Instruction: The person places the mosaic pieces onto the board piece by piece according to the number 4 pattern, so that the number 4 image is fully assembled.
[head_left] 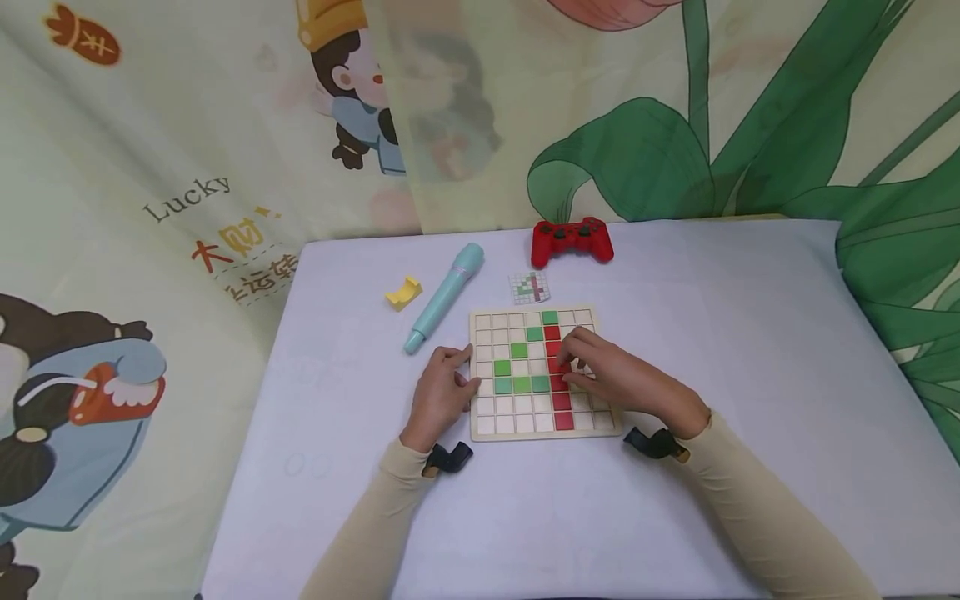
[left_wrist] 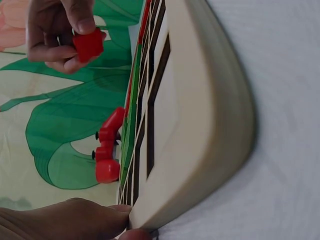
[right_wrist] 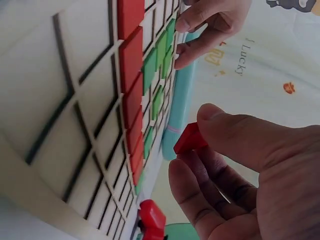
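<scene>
A wooden grid board [head_left: 486, 422] lies on the table, with green tiles [head_left: 519, 351] forming a slanted line and a short row. A column of red tiles [head_left: 562, 402] crosses that row. At the board's left edge, my left hand [head_left: 442, 396] holds the rim between thumb and fingers. My right hand [head_left: 618, 375] is above the board's right part. Between its thumb and fingertips it pinches a red square tile [right_wrist: 190, 139], raised clear of the board in both wrist views. Just behind the board lies a small pattern card [head_left: 529, 288] showing a similar grid.
A teal, pen-shaped stick [head_left: 444, 298] lies left of the board, beside a small yellow curved piece [head_left: 404, 293]. A red game controller [head_left: 572, 242] rests near the table's back edge. White cloth covers the table [head_left: 337, 392]; a printed curtain [head_left: 480, 125] hangs behind.
</scene>
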